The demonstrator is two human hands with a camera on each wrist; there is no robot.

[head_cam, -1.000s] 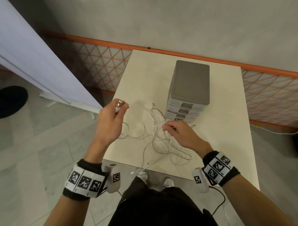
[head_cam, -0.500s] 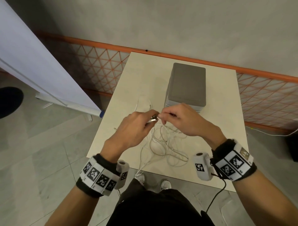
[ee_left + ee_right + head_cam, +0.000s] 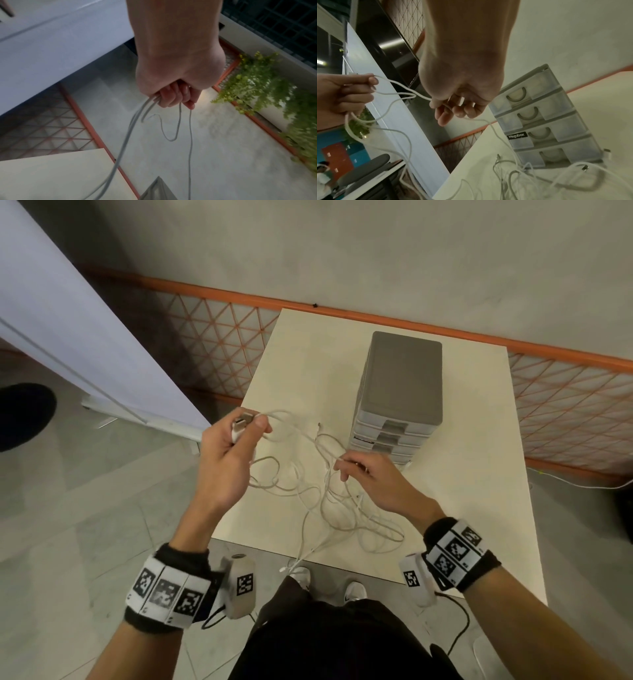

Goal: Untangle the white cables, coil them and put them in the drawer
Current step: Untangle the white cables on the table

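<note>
1. Two hands work one strand of the white cables (image 3: 329,501). The bulk of the cables lies as a loose tangle on the table (image 3: 479,508), in front of the drawer unit (image 3: 400,392), with one end hanging over the near table edge.
2. The left hand (image 3: 226,460) is raised above the left edge of the table. Its fingers are curled around a few gathered loops, and the thumb pins a plug end (image 3: 241,421) against them. The left wrist view shows several strands leaving the closed fist and hanging down.
3. The right hand (image 3: 373,481) sits lower, just in front of the drawer unit. Its thumb and forefinger pinch the strand lightly; the other fingers are loosely spread, as the right wrist view shows.
4. Key relation: the held strand runs roughly left to right between the hands, then drops from the right hand into the tangle below it. The free length to be coiled therefore lies on the right-hand side, and the right hand is the nearer one to the tangle.
5. Judgement: coiling has begun; untangling is incomplete. The next loop likely requires the right hand to draw strand out of the tangle and carry it leftward to the left hand.
6. Risk: crossings in the tangle may snag. All drawers appear closed.
</note>
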